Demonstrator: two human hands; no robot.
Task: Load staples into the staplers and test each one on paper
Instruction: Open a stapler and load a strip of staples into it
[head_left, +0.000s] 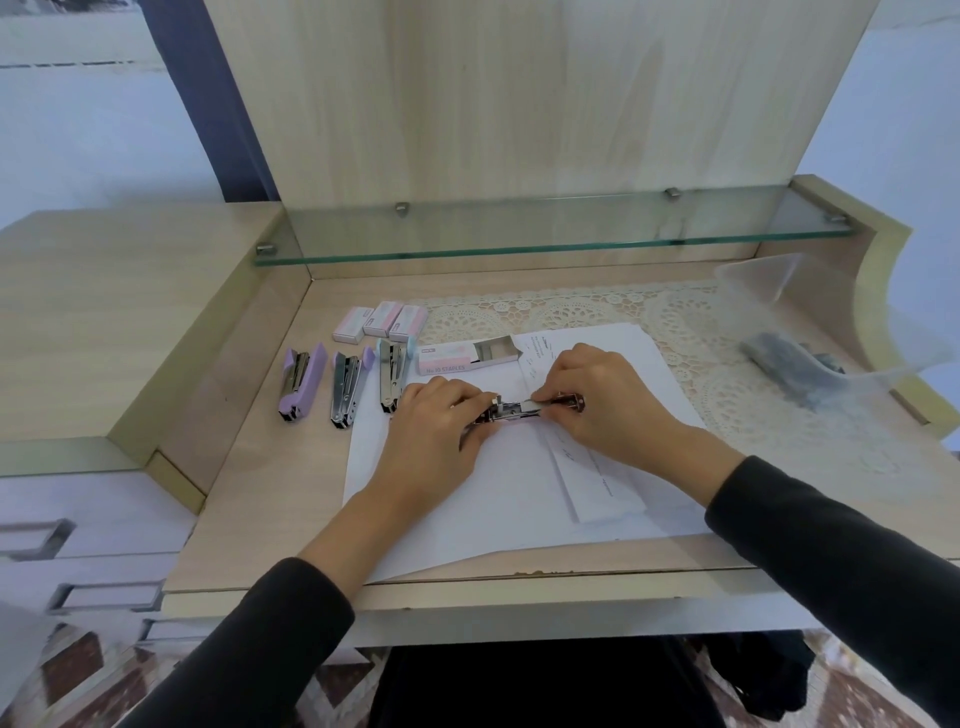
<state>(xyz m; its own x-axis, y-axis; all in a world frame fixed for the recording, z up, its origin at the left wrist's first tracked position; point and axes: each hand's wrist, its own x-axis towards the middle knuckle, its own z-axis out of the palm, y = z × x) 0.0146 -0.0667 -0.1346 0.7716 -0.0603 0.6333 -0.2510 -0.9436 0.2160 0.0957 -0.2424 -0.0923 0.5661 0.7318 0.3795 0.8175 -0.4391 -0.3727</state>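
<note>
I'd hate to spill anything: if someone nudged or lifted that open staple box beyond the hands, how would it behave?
The open staple box looks like thin card, so it is probably light and easy to crush. It lies flat on its broad side, so a push would likely slide it, not tip it. One end gapes open, so tilting it might spill its contents.

Left hand (434, 423), right hand (597, 397), fingers curled

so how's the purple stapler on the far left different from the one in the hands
The purple stapler lies on the bare desk, lengthwise toward the person; the held stapler lies crosswise on the paper. Nothing touches the purple one; left hand and right hand hold the other. Both show open metal.
</note>
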